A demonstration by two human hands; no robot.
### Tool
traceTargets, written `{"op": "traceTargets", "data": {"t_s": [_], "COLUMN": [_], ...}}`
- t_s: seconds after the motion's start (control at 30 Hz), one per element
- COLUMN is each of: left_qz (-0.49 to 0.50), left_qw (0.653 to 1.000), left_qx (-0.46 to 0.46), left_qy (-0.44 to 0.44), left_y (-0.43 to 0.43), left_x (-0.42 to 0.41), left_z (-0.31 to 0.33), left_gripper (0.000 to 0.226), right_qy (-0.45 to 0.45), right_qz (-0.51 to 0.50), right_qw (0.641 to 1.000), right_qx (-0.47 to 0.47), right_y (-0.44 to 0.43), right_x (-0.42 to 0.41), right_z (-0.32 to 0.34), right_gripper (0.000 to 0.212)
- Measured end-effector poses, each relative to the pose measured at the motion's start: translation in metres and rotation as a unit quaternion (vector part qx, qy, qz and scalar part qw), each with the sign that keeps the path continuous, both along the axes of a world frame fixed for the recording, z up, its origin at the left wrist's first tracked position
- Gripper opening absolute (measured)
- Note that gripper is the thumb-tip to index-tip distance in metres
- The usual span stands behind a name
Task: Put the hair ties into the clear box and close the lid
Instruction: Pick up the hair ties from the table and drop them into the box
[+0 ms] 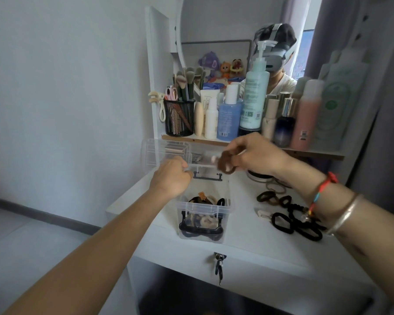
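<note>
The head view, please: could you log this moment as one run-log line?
left hand: holds lid open | right hand: brown hair tie over clear box | more hair ties on table

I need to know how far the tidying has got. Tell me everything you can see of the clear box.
The clear box is a small tub of see-through plastic standing upright on the white tabletop near its front edge. A black latch handle hangs on its near wall. Its clear lid is lifted and swung back, the left hand holding it. Inside lie dark and beige hair ties. More ties lie outside to its right.
</note>
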State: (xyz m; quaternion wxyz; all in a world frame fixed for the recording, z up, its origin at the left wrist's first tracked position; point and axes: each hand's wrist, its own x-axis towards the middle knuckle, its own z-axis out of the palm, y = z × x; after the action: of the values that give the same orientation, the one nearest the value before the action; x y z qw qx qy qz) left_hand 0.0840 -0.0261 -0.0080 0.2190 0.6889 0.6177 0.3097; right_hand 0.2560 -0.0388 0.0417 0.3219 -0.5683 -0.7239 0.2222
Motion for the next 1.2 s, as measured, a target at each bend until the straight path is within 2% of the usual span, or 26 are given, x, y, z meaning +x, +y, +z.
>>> {"op": "traceTargets", "data": {"t_s": [0.07, 0.2, 0.3, 0.37, 0.4, 0.47, 0.53, 0.6, 0.73, 0.8, 0.87, 0.97, 1.03, 1.13, 1.2], "left_qz": [-0.005, -0.004, -0.003, -0.003, -0.003, -0.005, -0.005, -0.005, -0.007, -0.007, -0.007, -0.007, -0.007, -0.007, -0.006], "left_qw": [1.0, 1.0, 1.0, 1.0, 1.0, 1.0, 1.0, 1.0, 1.0, 1.0, 1.0, 1.0, 1.0, 1.0, 1.0], "left_qx": [-0.001, 0.003, 0.005, 0.005, 0.004, 0.005, 0.006, 0.007, 0.008, 0.011, 0.011, 0.01, 0.012, 0.015, 0.014], "left_qy": [0.001, 0.009, 0.006, -0.004, -0.01, -0.017, -0.019, -0.017, -0.009, -0.007, -0.006, -0.007, -0.005, -0.005, -0.009], "left_y": [-0.001, 0.0, 0.002, 0.002, 0.003, 0.003, 0.004, 0.005, 0.006, 0.007, 0.007, 0.007, 0.007, 0.007, 0.007], "left_x": [0.002, 0.004, 0.008, 0.01, 0.012, 0.015, 0.017, 0.018, 0.02, 0.02, 0.021, 0.021, 0.021, 0.021, 0.022], "left_z": [-0.001, 0.0, 0.0, -0.001, -0.001, -0.001, -0.002, -0.001, -0.002, -0.002, -0.002, -0.002, -0.003, -0.003, -0.003], "left_gripper": [0.029, 0.029, 0.028, 0.029, 0.029, 0.029, 0.029, 0.029, 0.03, 0.03, 0.03, 0.03, 0.03, 0.03, 0.03], "right_qy": [-0.025, 0.006, -0.014, -0.088, -0.162, -0.314, -0.37, -0.358, -0.164, -0.122, -0.178, -0.312, -0.35, -0.376, -0.384], "right_qz": [0.016, 0.019, 0.009, 0.0, -0.005, -0.006, 0.001, -0.003, -0.043, -0.025, 0.029, 0.082, 0.072, 0.044, 0.024], "right_qw": [0.999, 0.998, 0.998, 0.993, 0.982, 0.938, 0.914, 0.923, 0.985, 0.991, 0.972, 0.911, 0.894, 0.888, 0.884], "right_qx": [-0.023, -0.052, -0.065, -0.079, -0.094, -0.144, -0.168, -0.141, -0.036, -0.057, -0.15, -0.259, -0.272, -0.261, -0.265], "right_y": [0.001, 0.002, 0.001, -0.001, -0.002, -0.005, -0.006, -0.006, 0.001, -0.002, -0.011, -0.023, -0.024, -0.023, -0.021], "right_x": [-0.006, 0.009, 0.024, 0.034, 0.039, 0.046, 0.05, 0.052, 0.061, 0.067, 0.069, 0.066, 0.061, 0.056, 0.054], "right_z": [-0.001, 0.002, -0.004, -0.015, -0.023, -0.042, -0.058, -0.064, -0.048, -0.034, -0.028, -0.037, -0.047, -0.052, -0.053], "right_gripper": [0.014, 0.03, 0.03, 0.027, 0.028, 0.032, 0.029, 0.024, 0.015, 0.013, 0.016, 0.014, 0.02, 0.02, 0.029]}}
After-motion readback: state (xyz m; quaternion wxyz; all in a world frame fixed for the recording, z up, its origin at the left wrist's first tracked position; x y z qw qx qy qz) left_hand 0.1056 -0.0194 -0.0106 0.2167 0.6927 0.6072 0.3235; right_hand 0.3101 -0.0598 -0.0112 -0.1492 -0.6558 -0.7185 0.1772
